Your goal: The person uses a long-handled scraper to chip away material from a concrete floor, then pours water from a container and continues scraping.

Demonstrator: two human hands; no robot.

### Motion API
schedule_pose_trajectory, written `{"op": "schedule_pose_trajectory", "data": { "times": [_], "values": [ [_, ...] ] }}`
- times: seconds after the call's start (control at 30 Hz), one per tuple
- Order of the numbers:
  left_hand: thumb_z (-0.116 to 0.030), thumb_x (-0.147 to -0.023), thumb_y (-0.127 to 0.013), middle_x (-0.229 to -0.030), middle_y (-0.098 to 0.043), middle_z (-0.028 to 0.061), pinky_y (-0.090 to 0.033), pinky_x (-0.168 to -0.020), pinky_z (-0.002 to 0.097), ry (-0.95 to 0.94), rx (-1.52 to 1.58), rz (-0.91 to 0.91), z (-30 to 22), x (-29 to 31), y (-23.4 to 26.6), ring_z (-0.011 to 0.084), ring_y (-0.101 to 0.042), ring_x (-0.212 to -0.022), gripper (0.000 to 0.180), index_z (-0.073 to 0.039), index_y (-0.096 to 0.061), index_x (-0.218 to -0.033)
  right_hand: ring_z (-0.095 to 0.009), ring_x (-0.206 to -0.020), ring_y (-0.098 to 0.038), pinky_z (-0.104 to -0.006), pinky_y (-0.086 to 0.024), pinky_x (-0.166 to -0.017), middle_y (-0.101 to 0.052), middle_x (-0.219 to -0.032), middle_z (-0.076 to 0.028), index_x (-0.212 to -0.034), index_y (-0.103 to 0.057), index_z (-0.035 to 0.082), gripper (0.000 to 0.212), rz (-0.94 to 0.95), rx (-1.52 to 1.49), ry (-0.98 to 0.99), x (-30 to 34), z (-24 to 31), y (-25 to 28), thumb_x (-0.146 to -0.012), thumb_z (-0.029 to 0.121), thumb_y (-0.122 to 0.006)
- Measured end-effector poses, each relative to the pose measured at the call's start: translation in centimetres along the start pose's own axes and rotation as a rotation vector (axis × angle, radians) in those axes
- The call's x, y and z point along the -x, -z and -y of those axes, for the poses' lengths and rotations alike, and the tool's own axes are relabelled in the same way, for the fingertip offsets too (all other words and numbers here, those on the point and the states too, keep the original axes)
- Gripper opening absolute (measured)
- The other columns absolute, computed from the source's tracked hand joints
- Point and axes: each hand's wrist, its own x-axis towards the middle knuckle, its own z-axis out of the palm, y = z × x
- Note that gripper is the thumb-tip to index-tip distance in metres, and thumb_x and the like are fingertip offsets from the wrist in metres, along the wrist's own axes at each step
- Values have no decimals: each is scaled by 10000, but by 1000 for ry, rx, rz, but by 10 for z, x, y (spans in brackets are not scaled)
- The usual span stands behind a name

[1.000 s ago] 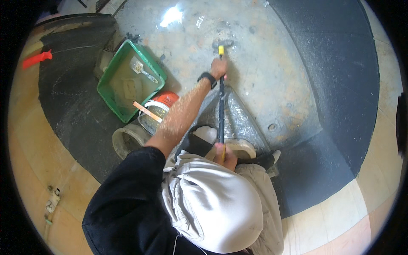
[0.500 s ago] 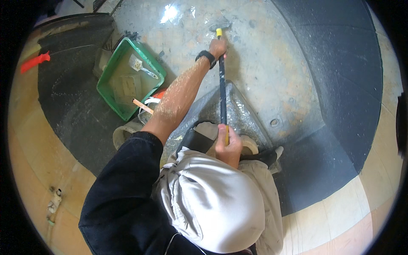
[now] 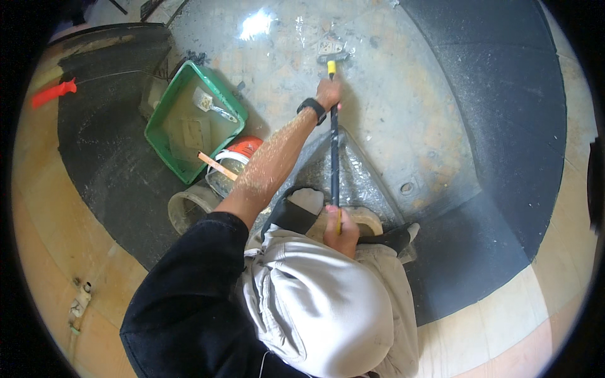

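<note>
A black pole (image 3: pixel 334 157) with a yellow collar runs away from me across the wet grey floor. At its far end a flat grey crosswise head (image 3: pixel 332 57) rests on the floor; whether it is a scraper or a scrubber I cannot make out. My left hand (image 3: pixel 328 94), a black band at its wrist, is closed around the pole just below the collar. Near my knees, my right hand (image 3: pixel 341 232) grips the yellow near end. Pale specks cover my left forearm.
Left of my arm stands a green tub (image 3: pixel 157 142) of murky water with a paintbrush (image 3: pixel 214 104) inside. Beside it are a white and orange bucket (image 3: pixel 244 146) and a greyish bucket (image 3: pixel 183 211). Clear plastic sheeting (image 3: pixel 372 176) lies under me; a drain hole (image 3: pixel 407 188) is at right.
The pole and its head have come back toward me, with both hands still gripping it. My left arm has drawn nearer, uncovering more of the orange bucket.
</note>
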Motion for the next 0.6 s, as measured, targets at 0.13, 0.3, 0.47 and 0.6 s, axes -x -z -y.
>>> {"op": "schedule_pose_trajectory", "data": {
  "times": [0.13, 0.3, 0.47, 0.6],
  "values": [
    [-186, -931, -546, -684, -661, 171, -519, -505, 438, -300, -147, 77, 2, -35, 22, 312, -678, -577, 256, 63, -548, -992, -188, -594, -507, -335, -447, -588, -545, -646, -145, -927, -674, -7, 270, 66, -199, -105, -34, 53, 9, -1005, 237, -592],
    [-219, -915, -555, -761, -666, 237, -540, -610, 489, -129, -156, 47, 19, -14, -20, 377, -694, -708, 302, 59, -581, -1031, -174, -712, -632, -307, -497, -679, -695, -774, -61, -1035, -715, -47, 341, -53, -74, 1, -8, 13, 6, -1016, 268, -587],
    [-191, -873, -598, -616, -617, 173, -506, -509, 467, -363, -52, 174, 19, -59, 8, 375, -643, -557, 264, 31, -534, -1003, -102, -649, -568, -264, -452, -617, -616, -703, -25, -1020, -722, -37, 325, 8, -206, -70, -28, 48, 3, -1021, 256, -583],
    [-254, -938, -557, -584, -633, 118, -501, -444, 426, -486, -411, -59, 40, -50, 32, 286, -630, -462, 277, 21, -555, -896, -148, -756, -628, -293, -501, -715, -692, -790, -101, -1041, -716, -50, 318, 46, -161, -65, -10, 32, -7, -1022, 238, -582]
  ]
}}
